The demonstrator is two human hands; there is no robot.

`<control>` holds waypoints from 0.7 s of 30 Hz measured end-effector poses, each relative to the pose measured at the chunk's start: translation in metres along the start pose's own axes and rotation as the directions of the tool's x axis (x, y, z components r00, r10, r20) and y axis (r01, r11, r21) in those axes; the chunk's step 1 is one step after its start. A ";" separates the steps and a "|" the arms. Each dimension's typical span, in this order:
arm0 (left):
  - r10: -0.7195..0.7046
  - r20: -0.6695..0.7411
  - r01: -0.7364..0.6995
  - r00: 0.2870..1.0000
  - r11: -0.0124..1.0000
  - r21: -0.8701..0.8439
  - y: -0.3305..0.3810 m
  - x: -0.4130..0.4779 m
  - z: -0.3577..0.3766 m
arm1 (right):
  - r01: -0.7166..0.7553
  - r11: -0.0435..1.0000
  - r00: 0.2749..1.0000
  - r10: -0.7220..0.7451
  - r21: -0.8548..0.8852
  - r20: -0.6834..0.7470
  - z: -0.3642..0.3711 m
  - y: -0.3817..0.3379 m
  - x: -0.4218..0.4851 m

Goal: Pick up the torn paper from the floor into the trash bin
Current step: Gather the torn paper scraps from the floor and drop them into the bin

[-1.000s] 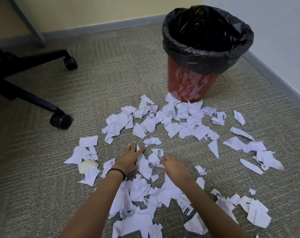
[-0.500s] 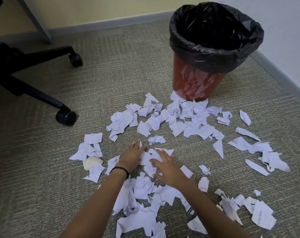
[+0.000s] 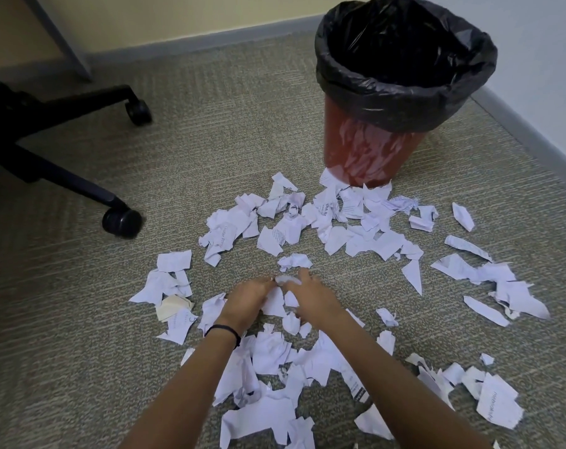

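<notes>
Several pieces of torn white paper [image 3: 333, 228] lie scattered over the carpet, from the foot of the bin toward me. The trash bin [image 3: 366, 157] is red with a black liner [image 3: 405, 92] and stands upright at the far right. My left hand [image 3: 246, 301] and my right hand [image 3: 311, 296] meet in the middle of the scatter, fingers curled inward around a small bunch of paper scraps [image 3: 277, 301] gathered between them on the floor.
An office chair's black base with castors [image 3: 123, 222] stands at the left. A grey desk leg [image 3: 64, 40] rises at the far left. Walls with grey baseboard [image 3: 528, 131] close the back and right. Bare carpet lies at the left front.
Both hands have drawn together and their fingers curled in, bunching the scraps between them. The view has shifted, so the bin and chair sit a little further right.
</notes>
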State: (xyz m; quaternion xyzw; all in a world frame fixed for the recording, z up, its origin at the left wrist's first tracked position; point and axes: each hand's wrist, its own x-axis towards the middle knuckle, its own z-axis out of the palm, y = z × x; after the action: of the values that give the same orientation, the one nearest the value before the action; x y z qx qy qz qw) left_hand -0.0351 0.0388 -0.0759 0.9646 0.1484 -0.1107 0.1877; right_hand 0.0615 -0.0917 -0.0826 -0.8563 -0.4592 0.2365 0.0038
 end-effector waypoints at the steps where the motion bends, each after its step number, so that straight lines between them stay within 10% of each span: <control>1: 0.019 -0.014 -0.019 1.000 1.000 -0.007 0.001 -0.001 0.000 | 0.000 1.000 1.000 0.000 -0.018 0.015 -0.001 -0.001 0.001; 8: -0.027 -0.040 0.019 0.999 0.982 -0.189 0.005 0.013 -0.015 | -0.027 0.965 0.998 0.011 0.261 0.065 -0.027 0.025 -0.011; 12: -0.149 -0.260 -0.013 0.954 0.846 -0.534 0.045 0.041 -0.068 | -0.062 0.601 0.959 0.258 0.797 -0.120 -0.102 0.055 -0.034; 21: -0.282 -0.418 -0.321 0.864 0.331 -0.887 0.162 0.135 -0.221 | 0.412 0.159 0.647 0.643 0.897 -0.411 -0.267 0.104 -0.018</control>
State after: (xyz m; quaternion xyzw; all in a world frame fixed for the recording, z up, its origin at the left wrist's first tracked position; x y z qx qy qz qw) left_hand 0.1786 0.0156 0.1408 0.6680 0.2152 0.2542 0.6654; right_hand 0.2443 -0.1099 0.1387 -0.6851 -0.0637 0.0952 0.7194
